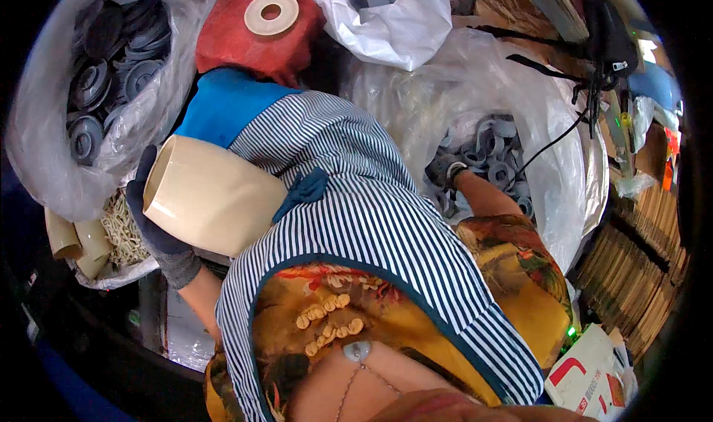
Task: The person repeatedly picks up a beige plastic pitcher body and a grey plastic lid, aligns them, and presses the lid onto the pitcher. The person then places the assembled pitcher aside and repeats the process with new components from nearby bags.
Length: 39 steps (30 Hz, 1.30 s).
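Observation:
My left hand [157, 225], in a dark glove with a grey cuff, is closed round the side of a cream, barrel-shaped plastic housing [215, 195]. The housing lies tilted against my striped apron, its open end facing left. On the right, my right hand [440, 171] reaches into a clear plastic bag [553, 155] of grey ring-shaped parts [494, 151]. Its fingers are lost among those parts, so their grip cannot be made out. A cream disc [271, 14] with a central hole rests on a red cloth [230, 32] ahead of me.
Dark grey round caps [93, 84] fill a plastic bag at the far left. Below it, a sack holds pale cord-like pieces [125, 229] beside cream tubes [90, 244]. A white bag [405, 28] stands ahead. Stacked cardboard [631, 259] and a white box [587, 374] are at right.

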Available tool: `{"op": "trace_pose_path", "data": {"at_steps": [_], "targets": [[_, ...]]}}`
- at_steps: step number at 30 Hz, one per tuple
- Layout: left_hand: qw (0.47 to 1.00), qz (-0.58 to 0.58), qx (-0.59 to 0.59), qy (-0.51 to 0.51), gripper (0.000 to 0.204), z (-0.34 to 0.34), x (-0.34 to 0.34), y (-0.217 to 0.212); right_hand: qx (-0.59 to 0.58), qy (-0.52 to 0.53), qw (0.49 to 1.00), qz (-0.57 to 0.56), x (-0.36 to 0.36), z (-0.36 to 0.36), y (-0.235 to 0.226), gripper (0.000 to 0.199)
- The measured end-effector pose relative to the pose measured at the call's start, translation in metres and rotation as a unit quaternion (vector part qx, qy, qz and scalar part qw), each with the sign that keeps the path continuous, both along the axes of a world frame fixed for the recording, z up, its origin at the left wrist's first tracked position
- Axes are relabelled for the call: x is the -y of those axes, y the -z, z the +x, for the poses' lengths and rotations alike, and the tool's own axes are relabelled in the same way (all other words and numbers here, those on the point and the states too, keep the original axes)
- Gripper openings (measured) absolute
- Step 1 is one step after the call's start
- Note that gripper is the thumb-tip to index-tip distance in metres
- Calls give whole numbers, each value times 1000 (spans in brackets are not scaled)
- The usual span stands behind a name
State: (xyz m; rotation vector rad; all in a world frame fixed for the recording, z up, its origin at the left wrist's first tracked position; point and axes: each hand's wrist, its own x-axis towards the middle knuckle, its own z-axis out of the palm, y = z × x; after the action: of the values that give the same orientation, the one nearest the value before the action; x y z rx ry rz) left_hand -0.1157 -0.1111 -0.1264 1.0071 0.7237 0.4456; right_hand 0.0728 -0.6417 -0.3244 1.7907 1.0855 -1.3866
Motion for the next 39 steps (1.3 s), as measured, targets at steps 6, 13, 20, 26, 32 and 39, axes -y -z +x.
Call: {"op": "trace_pose_path", "data": {"at_steps": [6, 13, 20, 26, 32, 39], "targets": [[992, 120, -13, 38, 58, -10, -8, 0, 103, 169, 977, 76, 48, -10, 30, 40], [993, 95, 38, 56, 56, -1, 4, 13, 29, 428, 903, 26, 71, 63, -51, 54], [996, 76, 30, 29, 56, -11, -5, 11, 124, 292, 948, -6, 71, 16, -7, 66], [993, -2, 114, 32, 49, -20, -12, 35, 68, 536, 840, 48, -4, 120, -147, 42], [981, 122, 125, 86, 44, 7, -5, 24, -95, 537, 609, 576, -243, 107, -264, 47], [949, 291, 16, 117, 55, 1, -21, 62, -320, 476, 680, 457, -439, 48, -247, 34]]}}
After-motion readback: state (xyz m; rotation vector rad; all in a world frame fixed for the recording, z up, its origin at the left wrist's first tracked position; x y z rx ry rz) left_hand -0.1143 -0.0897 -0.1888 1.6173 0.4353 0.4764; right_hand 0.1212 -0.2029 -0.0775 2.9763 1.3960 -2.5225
